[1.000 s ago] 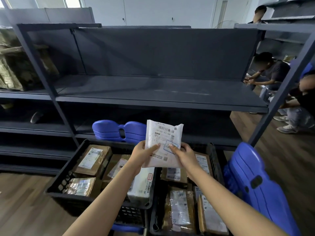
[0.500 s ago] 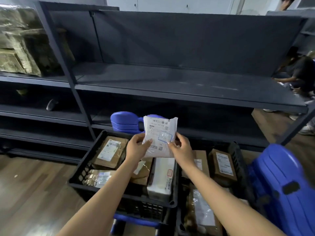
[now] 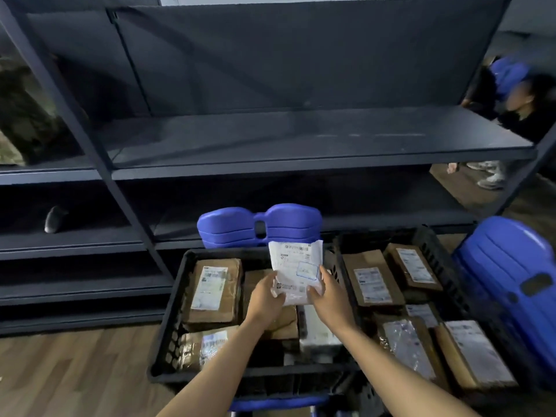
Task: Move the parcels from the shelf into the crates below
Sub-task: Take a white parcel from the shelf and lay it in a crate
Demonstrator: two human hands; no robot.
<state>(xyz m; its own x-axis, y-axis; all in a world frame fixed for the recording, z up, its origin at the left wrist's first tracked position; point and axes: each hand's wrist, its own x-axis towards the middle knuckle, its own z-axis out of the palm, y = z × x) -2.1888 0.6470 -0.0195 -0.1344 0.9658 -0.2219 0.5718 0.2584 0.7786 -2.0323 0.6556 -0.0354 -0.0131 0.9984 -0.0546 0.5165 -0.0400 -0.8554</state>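
Note:
A white parcel (image 3: 296, 267) with a barcode label is held upright over the left black crate (image 3: 168, 335). My left hand (image 3: 264, 296) pinches its lower left edge and my right hand (image 3: 329, 293) grips its lower right edge. Several brown and white parcels lie in the left crate, among them a brown one (image 3: 213, 290). The right black crate (image 3: 436, 251) also holds several brown parcels. The dark shelf (image 3: 301, 139) above them is bare.
The crates sit on blue chairs, one backrest (image 3: 258, 225) behind the left crate and another (image 3: 511, 275) at the right. Shelf uprights stand left (image 3: 99, 164). People sit at the far right (image 3: 523, 103). Wooden floor lies at the lower left.
The parcel and both hands have come lower, down over the left crate. My view has tilted downward and shifted left, showing more of both crates.

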